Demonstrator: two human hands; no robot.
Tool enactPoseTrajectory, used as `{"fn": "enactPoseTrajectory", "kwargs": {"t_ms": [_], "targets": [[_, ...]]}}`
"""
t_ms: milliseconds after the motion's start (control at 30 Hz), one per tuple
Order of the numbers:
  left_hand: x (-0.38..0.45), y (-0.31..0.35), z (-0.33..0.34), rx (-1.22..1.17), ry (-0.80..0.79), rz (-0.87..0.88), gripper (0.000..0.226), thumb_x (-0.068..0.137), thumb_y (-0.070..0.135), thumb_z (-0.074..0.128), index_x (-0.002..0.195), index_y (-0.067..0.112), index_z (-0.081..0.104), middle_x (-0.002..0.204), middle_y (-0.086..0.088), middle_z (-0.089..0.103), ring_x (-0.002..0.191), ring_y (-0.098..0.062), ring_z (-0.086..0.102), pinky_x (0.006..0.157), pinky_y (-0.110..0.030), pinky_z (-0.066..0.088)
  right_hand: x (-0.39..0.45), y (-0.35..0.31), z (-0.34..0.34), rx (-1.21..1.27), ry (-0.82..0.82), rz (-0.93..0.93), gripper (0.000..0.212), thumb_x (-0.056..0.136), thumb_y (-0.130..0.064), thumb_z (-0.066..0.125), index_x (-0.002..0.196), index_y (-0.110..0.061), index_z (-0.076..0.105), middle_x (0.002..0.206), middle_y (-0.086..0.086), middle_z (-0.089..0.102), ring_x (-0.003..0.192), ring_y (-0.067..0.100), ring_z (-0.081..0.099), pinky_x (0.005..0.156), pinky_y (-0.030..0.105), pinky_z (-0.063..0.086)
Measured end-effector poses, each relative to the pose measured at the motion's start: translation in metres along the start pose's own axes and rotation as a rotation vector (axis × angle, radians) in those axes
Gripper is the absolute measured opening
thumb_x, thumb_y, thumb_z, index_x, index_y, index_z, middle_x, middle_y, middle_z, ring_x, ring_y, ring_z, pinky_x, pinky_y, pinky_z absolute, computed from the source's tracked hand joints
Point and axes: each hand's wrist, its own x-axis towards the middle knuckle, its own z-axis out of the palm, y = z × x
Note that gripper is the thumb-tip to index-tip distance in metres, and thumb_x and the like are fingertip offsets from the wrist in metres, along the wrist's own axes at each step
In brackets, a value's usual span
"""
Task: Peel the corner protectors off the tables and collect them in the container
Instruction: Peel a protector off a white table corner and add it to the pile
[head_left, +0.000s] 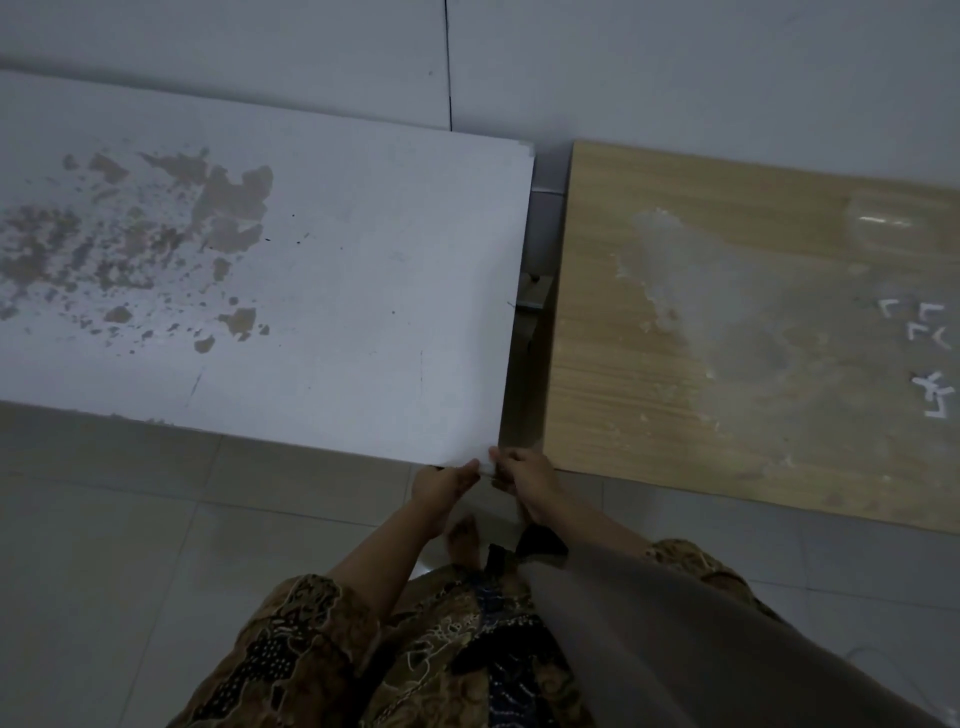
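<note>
White protector (487, 469) sits on the near right corner of the white tabletop (322, 291), pinched between the left grip (445, 486) and right grip (524, 475), equally near. Beyond, loose protectors (917, 325) lie on the wooden tabletop (675, 322); no container is visible.

Both hands (447, 486) (524, 478) crowded onto the near corner of the white worktop (322, 291), right at the narrow gap (530, 322) before the wooden worktop (675, 322). Tight squeeze in that gap, with some dark hardware partway down. Plenty of open surface across the white top. Loose white corner pieces (919, 327) and a clear container (883, 223) scattered toward the wooden top's right side. Bare floor tiles (130, 545) to the left.
</note>
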Motion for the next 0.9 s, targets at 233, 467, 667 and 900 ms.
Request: {"fn": "enactPoseTrajectory", "kwargs": {"t_ms": [233, 467, 667, 900], "targets": [[-0.001, -0.006, 0.008, 0.014, 0.042, 0.053, 0.037, 0.085, 0.004, 0.067, 0.119, -0.009, 0.058, 0.118, -0.025, 0.063, 0.106, -0.033, 0.061, 0.096, -0.039, 0.050, -0.016, 0.011, -0.004, 0.072, -0.074, -0.059, 0.037, 0.091, 0.004, 0.058, 0.127, 0.009, 0.053, 0.115, 0.022, 0.062, 0.100, 0.027, 0.063, 0.090, 0.033, 0.051], [0.007, -0.004, 0.011, 0.067, 0.141, -0.008, 0.035, 0.085, 0.002, 0.067, 0.115, -0.014, 0.059, 0.114, -0.026, 0.065, 0.105, -0.032, 0.064, 0.092, -0.034, 0.050, -0.007, 0.005, 0.002, -0.275, 0.053, -0.100, 0.024, 0.088, -0.006, 0.065, 0.110, 0.003, 0.068, 0.108, 0.022, 0.070, 0.103, 0.033, 0.066, 0.096, 0.045, 0.052], [0.006, -0.004, 0.014, 0.158, 0.208, 0.003, 0.032, 0.083, 0.007, 0.071, 0.108, -0.012, 0.063, 0.109, -0.023, 0.068, 0.104, -0.030, 0.065, 0.088, -0.032, 0.050, -0.009, 0.005, 0.010, -0.404, 0.137, -0.107, 0.026, 0.087, -0.014, 0.067, 0.110, -0.002, 0.070, 0.109, 0.015, 0.071, 0.105, 0.027, 0.065, 0.096, 0.039, 0.051], [-0.002, -0.001, 0.010, 0.121, 0.115, 0.048, 0.038, 0.085, 0.005, 0.068, 0.117, -0.013, 0.059, 0.116, -0.026, 0.064, 0.106, -0.033, 0.062, 0.091, -0.033, 0.049, -0.009, 0.003, 0.000, 0.096, -0.027, 0.049, 0.028, 0.090, -0.002, 0.060, 0.115, 0.010, 0.063, 0.110, 0.024, 0.065, 0.089, 0.026, 0.064, 0.083, 0.034, 0.054]]}}
